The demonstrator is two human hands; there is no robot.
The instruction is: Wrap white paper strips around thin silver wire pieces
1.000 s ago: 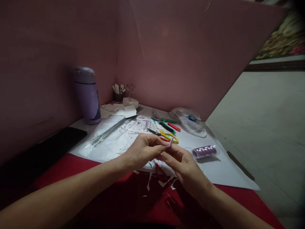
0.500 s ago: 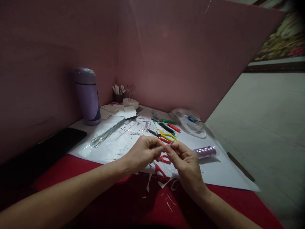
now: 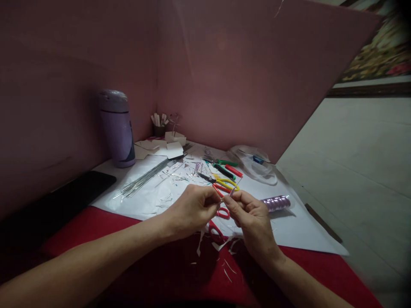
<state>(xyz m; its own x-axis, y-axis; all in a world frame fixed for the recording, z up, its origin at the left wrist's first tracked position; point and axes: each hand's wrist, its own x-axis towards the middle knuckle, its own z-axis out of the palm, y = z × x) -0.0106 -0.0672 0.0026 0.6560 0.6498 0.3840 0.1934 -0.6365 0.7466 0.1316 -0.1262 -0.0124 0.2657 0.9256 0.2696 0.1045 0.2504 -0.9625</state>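
Over the middle of the white sheet, my left hand (image 3: 195, 211) and my right hand (image 3: 253, 218) meet, their fingertips almost touching. Each is closed in a pinch on the same thin piece, a wire with purple wrapping (image 3: 233, 190). One end sticks up past my right fingers; the part between the fingertips is mostly hidden. Below them lie red-handled scissors (image 3: 223, 213), partly covered by my hands. Just behind are pliers with yellow and red handles (image 3: 229, 184). A spool of shiny purple thread or ribbon (image 3: 278, 203) lies right of my right hand.
Green-handled pliers (image 3: 224, 171) and a red tool (image 3: 233, 170) lie farther back among wire scraps. A bundle of wires (image 3: 141, 179) rests at left, near a purple bottle (image 3: 117, 132) and a black flat object (image 3: 86, 188). A plastic bag (image 3: 253, 164) sits at back right.
My fingertips have drawn slightly apart, my left hand turning a little as it pinches. The purple-wrapped wire stays in my right fingers.
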